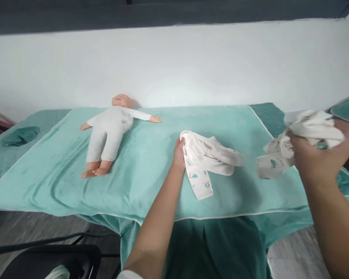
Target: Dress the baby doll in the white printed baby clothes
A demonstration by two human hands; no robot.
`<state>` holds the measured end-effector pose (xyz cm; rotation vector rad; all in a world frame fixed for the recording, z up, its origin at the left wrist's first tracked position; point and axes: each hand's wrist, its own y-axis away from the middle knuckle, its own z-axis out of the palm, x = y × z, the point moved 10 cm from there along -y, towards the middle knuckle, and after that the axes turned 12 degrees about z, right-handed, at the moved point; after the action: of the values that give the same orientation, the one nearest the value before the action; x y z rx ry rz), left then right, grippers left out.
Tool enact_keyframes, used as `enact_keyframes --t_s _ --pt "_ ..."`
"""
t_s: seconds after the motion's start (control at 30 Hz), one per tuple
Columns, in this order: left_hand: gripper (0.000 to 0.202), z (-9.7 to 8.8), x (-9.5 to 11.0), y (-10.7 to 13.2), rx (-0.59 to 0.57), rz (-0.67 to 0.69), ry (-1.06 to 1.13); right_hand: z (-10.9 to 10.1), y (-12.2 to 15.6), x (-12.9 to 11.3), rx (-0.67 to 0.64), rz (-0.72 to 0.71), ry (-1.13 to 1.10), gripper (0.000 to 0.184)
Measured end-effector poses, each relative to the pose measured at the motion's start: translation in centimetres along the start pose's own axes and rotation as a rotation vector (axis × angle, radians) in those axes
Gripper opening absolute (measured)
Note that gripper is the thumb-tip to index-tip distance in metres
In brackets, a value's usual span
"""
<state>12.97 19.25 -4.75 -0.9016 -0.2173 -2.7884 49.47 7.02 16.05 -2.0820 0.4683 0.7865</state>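
My left hand grips the edge of a white printed baby garment that lies crumpled on the light teal towel. My right hand, raised at the right, is closed round a second bunched white printed cloth held above the towel's right edge. A baby doll in a pale grey suit lies on its back at the far left of the towel, arms spread, well away from both hands.
The towel covers a table draped in darker green cloth, set against a white wall. A dark green bundle lies at the far left. A black chair stands at the lower left below the table edge.
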Motion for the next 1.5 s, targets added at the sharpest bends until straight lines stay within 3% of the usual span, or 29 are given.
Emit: enact_keyframes --t_s 0.1,0.17,0.23,0.5,0.63,0.77,0.87,0.93,1.03,1.17,1.23,1.3,1.4,1.5 --pt "0.032 0.5 0.0 0.0 -0.051 0.001 -0.012 4.0 -0.3 4.0 -0.168 0.013 0.406 0.062" --pt "0.035 0.5 0.0 0.1 -0.056 -0.003 -0.035 7.6 1.5 7.7 -0.400 0.046 0.649 0.056" --pt "0.039 0.4 0.1 0.1 -0.056 -0.008 -0.062 8.8 2.7 10.1 -0.415 0.081 0.741 0.053" --pt "0.045 0.6 0.2 0.3 -0.070 -0.010 -0.106 9.2 4.0 11.6 -0.335 0.053 0.677 0.067" --pt "0.052 0.8 0.4 0.7 -0.091 0.015 -0.179 8.6 4.6 10.7 -0.290 0.005 0.627 0.072" --pt "0.055 1.3 1.3 1.2 -0.104 -0.025 -0.334 8.5 5.0 6.6 -0.318 -0.135 0.506 0.074" --pt "0.052 4.0 3.7 2.0 -0.213 -0.013 -0.465 9.0 5.0 1.6 -0.387 -0.182 0.280 0.072" --pt "0.044 7.4 5.8 3.3 -0.394 0.011 -0.568 10.4 5.7 -2.5 -0.586 -0.165 0.027 0.076" --pt "0.034 12.8 8.9 6.3 -0.706 0.081 -0.797 12.7 8.3 -9.7 -0.968 -0.149 -0.274 0.065" --pt "0.032 17.5 13.2 9.8 -0.933 0.227 -0.987 12.8 10.6 -18.3 -1.228 -0.253 -0.445 0.035" --pt "0.029 18.6 15.2 10.7 -0.993 0.303 -1.102 12.6 10.3 -20.5 -1.242 -0.279 -0.411 0.025" --pt "0.025 18.9 17.3 11.0 -1.011 0.393 -1.253 12.0 8.8 -21.7 -1.149 -0.308 -0.332 0.022" --pt "0.015 18.9 20.6 10.8 -0.928 0.613 -1.495 10.5 7.0 -22.9 -0.999 -0.382 -0.176 0.028" --pt "0.016 18.8 22.5 11.1 -0.826 0.823 -1.648 9.7 7.7 -23.9 -1.017 -0.483 0.017 0.038"
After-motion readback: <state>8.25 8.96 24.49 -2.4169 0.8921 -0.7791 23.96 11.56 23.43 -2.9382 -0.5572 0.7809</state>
